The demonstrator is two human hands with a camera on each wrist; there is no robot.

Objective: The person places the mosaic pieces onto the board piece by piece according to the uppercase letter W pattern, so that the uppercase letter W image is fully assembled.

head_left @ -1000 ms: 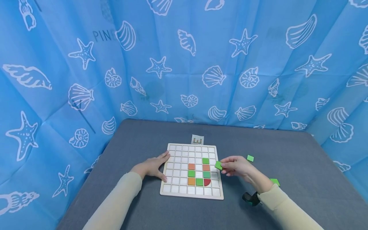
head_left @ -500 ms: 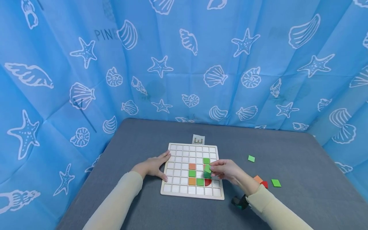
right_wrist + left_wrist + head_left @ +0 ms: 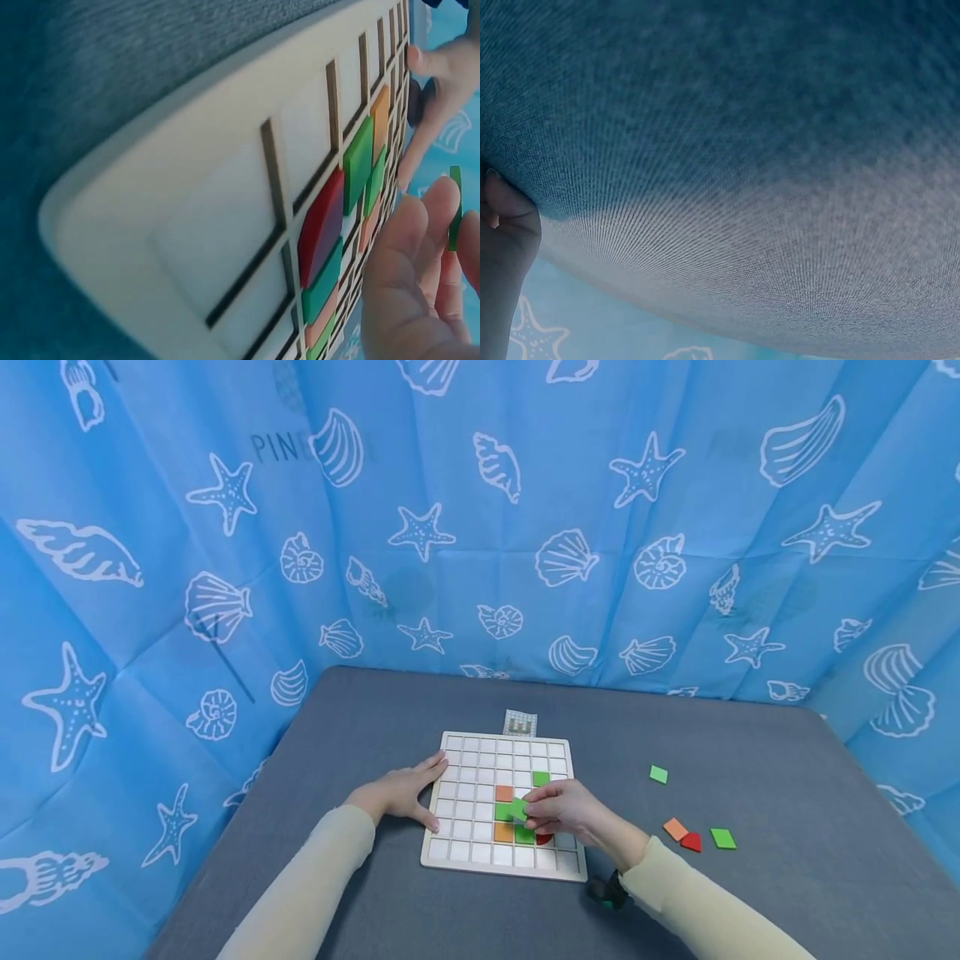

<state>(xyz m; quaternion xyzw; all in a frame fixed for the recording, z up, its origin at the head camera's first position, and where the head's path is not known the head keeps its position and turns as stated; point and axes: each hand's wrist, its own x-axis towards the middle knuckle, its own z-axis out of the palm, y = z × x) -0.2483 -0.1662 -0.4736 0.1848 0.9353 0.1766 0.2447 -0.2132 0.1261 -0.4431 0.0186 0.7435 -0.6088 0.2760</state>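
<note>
Green tile (image 3: 517, 810) hovers, right hand (image 3: 567, 814) pinching it, left hand (image 3: 401, 792) spread along board edge (image 3: 436, 793).

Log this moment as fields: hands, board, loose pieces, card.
left hand: rests at left edge of the grid board
right hand: pinches a green tile over the board
on board: orange, green and red pieces, some partly hidden
loose at right: two green tiles, an orange tile, a red piece
card: small, printed, beyond the board's far edge

The left arm (image 3: 303, 881) reaches forward, and the left hand (image 3: 400, 791) has its thumb spread wide from its fingers. The right arm (image 3: 708, 897) reaches in too, and the right hand (image 3: 567, 812) makes a pinch.
</note>
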